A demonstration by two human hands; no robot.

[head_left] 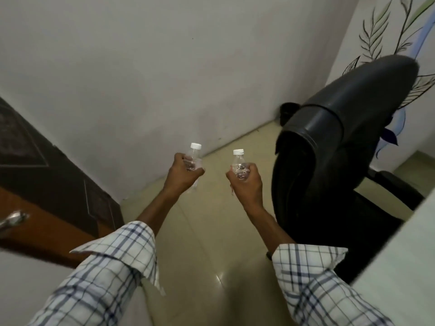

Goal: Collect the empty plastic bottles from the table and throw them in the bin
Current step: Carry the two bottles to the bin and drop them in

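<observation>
Bottles are both off the table, in the air above the floor: the left bottle (194, 157) stands upright in the left grip (186, 171), whose fingers curl round its lower body, and the right bottle (239, 162) sits likewise in the right grip (246, 180). Clear, thin-walled and apparently empty, they should be very light, slightly slick and easy to crush, so a gentle hold round the middle, below the white caps, suits them. A dark bin-like shape (287, 112) sits in the corner behind the black chair (329, 137)

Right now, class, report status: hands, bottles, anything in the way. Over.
Left hand grips left bottle; right hand grips right bottle. Both capped. Black office chair close beside right hand.
</observation>
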